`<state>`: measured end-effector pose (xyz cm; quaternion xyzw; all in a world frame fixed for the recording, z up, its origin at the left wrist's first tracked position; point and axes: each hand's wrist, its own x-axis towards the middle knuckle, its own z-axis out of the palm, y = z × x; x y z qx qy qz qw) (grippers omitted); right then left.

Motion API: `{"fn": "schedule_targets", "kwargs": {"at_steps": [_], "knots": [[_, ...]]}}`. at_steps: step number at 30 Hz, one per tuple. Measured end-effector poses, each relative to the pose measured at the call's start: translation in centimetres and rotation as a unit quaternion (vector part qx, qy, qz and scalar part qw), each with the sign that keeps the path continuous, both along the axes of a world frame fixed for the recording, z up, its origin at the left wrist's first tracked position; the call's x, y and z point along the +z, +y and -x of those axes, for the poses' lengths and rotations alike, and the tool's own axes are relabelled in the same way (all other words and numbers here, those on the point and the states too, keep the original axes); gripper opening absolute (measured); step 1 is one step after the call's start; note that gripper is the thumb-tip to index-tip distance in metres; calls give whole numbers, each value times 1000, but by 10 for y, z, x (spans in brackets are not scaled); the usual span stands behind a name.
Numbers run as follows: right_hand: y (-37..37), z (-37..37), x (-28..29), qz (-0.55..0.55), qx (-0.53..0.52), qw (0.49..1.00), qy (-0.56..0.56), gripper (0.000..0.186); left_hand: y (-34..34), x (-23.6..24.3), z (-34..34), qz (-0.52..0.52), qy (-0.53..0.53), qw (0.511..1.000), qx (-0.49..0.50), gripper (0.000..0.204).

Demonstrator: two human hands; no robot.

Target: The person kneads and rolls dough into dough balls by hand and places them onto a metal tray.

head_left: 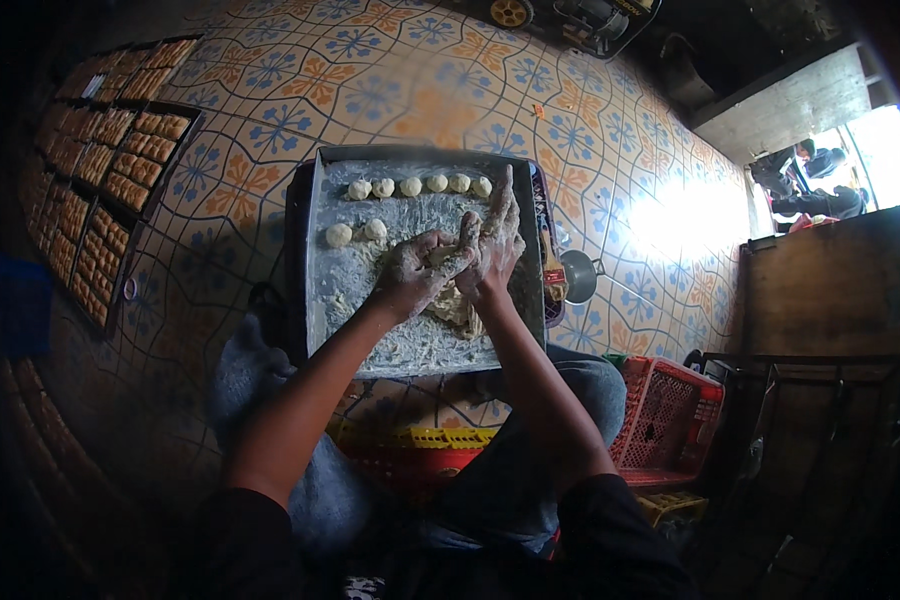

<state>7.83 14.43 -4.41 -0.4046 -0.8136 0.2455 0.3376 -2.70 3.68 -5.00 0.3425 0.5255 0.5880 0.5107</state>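
Over a floured metal tray my two dough-smeared hands meet. My left hand is closed, its fingers curled against the palm of the other hand; whatever lies between them is hidden. My right hand is open, with fingers stretched toward the tray's far side. A row of several round dough balls lines the far part of the tray. Nearer, on the left, two more dough balls sit side by side. Beneath my hands lies a ragged lump of loose dough, partly covered by them.
Right of the tray are a brush and a round metal pan. A red crate stands near my right knee, and a red and yellow crate sits between my legs. Trays of browned pastries cover the floor at left.
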Motion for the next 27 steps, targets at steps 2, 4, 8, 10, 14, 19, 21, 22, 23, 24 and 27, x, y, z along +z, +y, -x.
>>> {"fn": "schedule_targets", "kwargs": {"at_steps": [2,4,8,10,14,19,21,22,23,24,27], "knots": [[-1,2,3,51,7,998,37,83,-1,10,4,16,-23,1000,0,22],[-1,4,8,104,-10,993,57,80,0,13,6,32,-46,998,1,20],[21,12,-21,293,-22,905,308,78,0,15,9,-4,-16,1000,14,27],[30,-5,-28,508,11,807,302,101,-3,18,13,-35,-9,999,5,36],[5,-2,-9,637,107,682,344,101,-10,35,17,-104,4,994,23,62],[-2,1,-26,638,129,633,419,93,-7,42,-5,-103,251,961,-58,84],[-2,7,-20,653,101,589,465,87,-16,42,-13,-83,302,948,-61,84],[5,4,-20,640,89,587,487,83,-18,56,-16,-50,372,922,-94,82],[11,0,-21,631,60,597,492,82,-21,63,-19,-17,440,889,-126,80],[17,-4,-23,621,30,605,497,82,-23,59,-23,-18,439,889,-128,80],[15,0,-29,634,-4,592,497,79,-36,46,-26,-48,495,857,-137,75]]}}
